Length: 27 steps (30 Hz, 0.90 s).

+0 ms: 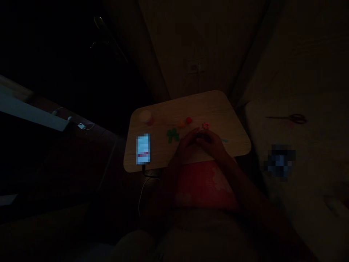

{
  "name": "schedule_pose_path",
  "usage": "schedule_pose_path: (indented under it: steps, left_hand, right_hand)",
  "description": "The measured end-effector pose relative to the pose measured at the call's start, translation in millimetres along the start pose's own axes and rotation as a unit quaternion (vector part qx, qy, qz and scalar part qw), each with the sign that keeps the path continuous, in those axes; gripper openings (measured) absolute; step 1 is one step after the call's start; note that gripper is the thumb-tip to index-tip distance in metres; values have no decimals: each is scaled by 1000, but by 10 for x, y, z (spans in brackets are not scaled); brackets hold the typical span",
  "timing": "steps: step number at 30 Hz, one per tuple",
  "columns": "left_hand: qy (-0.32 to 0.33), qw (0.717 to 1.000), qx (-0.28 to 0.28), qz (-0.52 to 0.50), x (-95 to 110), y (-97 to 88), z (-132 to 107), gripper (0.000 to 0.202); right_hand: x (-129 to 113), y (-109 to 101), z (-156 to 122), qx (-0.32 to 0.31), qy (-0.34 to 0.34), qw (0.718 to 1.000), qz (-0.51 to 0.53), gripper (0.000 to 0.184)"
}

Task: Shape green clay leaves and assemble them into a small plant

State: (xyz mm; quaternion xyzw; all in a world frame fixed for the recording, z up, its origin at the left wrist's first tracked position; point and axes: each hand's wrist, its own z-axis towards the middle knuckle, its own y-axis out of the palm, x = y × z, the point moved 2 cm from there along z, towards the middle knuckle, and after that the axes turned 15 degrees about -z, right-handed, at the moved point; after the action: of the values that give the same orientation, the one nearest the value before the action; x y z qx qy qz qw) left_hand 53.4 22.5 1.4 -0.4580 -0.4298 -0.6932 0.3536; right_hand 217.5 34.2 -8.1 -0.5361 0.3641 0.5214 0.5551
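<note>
The scene is very dark. My left hand (184,145) and my right hand (211,143) meet fingertip to fingertip over a small wooden lap table (163,112). Their fingers are curled together around something too dim to name. Just beyond them lie small coloured pieces: a green shape (172,135), an orange bit (181,124), a red ball (188,120) and a pink ring (206,126). A pale lidded tub (145,116) stands at the table's far left.
A lit phone (143,149) lies on the table's left side, a white cable (141,193) hanging below it. Scissors (290,118) rest on the pale bed surface at right. Red fabric (203,183) covers my lap. A charger (81,126) lies at left.
</note>
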Motion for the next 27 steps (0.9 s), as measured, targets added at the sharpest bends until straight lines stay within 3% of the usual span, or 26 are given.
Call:
schedule_pose_path:
  steps: [3, 8, 15, 23, 27]
  left_hand:
    - [-13, 1000, 13, -10, -5, 3, -12, 69]
    - [11, 996, 52, 70, -17, -6, 2, 65]
    - [-6, 987, 136, 80, -22, -36, 7, 47]
    - [-3, 992, 100, 78, 31, -22, 35, 42]
    - [3, 990, 125, 68, -1, -42, 18, 43]
  right_hand:
    - [-39, -25, 14, -14, -2, 1000, -11, 35]
    - [-57, -60, 32, 16, -25, 999, 12, 34]
    - [-16, -41, 36, 28, 14, 999, 8, 41]
    - [-74, -73, 27, -9, 15, 1000, 23, 42]
    - [-107, -68, 22, -10, 10, 1000, 26, 44]
